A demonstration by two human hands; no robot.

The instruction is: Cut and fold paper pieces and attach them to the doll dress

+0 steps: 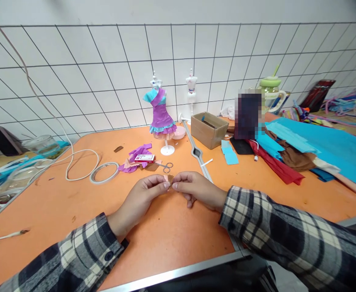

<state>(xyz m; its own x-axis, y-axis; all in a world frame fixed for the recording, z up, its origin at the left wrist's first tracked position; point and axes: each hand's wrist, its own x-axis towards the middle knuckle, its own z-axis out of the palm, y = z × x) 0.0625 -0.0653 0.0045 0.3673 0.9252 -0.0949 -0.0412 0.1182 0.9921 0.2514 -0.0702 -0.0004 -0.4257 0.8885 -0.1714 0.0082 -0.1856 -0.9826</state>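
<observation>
A small gathered piece of brown and pink crepe paper is pinched between my two hands above the orange table. My left hand grips its left side with thumb and forefinger. On the other side, my right hand pinches the brown part, its lower fingers curled beneath. Just beyond my hands lie small scissors, a red-and-white box and purple paper scraps. Behind them a mini dress form stands upright in a purple and blue ruffled dress. Fingers partly hide the held paper.
A tape roll and white cable lie to the left. At the back are a bare dress form, a pink bowl and a cardboard box. Coloured paper sheets and a green-lidded jug occupy the right.
</observation>
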